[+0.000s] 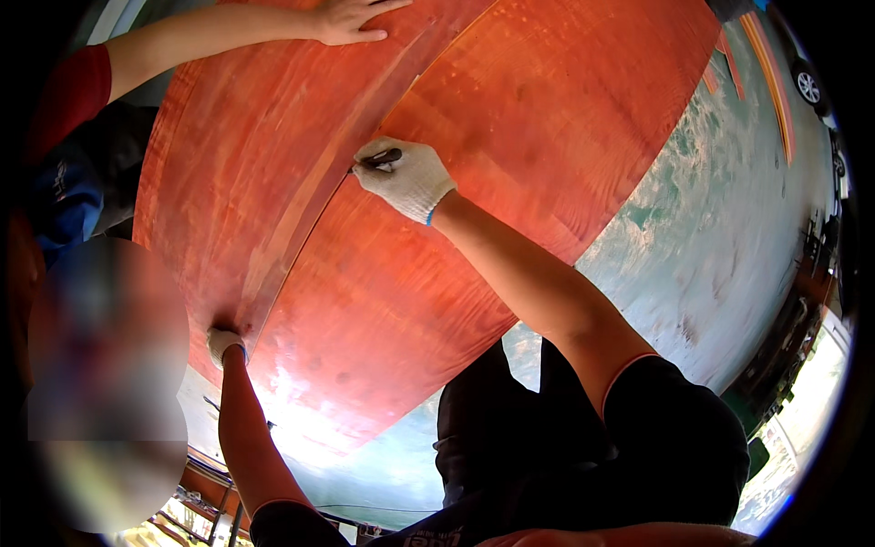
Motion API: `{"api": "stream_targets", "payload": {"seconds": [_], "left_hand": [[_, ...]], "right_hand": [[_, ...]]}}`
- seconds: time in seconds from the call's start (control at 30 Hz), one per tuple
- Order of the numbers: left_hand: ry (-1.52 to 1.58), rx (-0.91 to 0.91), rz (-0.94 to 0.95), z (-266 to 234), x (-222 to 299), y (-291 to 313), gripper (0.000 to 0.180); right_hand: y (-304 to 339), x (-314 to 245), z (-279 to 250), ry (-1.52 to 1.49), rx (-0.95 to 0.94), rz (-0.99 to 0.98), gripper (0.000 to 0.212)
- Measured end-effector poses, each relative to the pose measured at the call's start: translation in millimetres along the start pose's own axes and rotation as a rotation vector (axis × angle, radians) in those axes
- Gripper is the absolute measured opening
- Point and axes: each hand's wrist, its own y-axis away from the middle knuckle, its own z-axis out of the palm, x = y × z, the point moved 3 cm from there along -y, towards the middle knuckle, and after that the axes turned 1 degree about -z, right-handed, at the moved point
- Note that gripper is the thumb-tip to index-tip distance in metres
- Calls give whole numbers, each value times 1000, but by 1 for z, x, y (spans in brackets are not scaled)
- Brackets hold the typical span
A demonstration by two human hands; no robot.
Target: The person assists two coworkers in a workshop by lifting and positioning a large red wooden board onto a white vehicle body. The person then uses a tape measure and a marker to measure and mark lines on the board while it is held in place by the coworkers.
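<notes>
Two large reddish-brown plywood sheets lie on the floor, one [510, 118] overlapping the other [237, 155] along a straight edge. My right hand [406, 175], in a white work glove, holds a dark marker [380, 160] with its tip at that edge. My left hand [221, 344], also gloved, presses down on the near end of the same edge. A co-worker's bare hand [351, 20] rests flat on the far part of the left sheet, the arm coming in from the upper left.
The co-worker in a red sleeve [73, 91] and blue clothing crouches at the left. Worn green-white painted floor [711, 228] surrounds the sheets. Narrow orange strips [770, 73] lie at the upper right, near a vehicle wheel [808, 85].
</notes>
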Motion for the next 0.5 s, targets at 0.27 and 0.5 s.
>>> {"api": "stream_targets", "payload": {"seconds": [0.27,0.5], "left_hand": [[189,25,-100,-48,95,61,44],[133,57,50,-137,233,173,45]], "right_hand": [[-39,-8,-70,-19,54,-48,14],[-74,-44,-136,-41,-44,-72,10]]}}
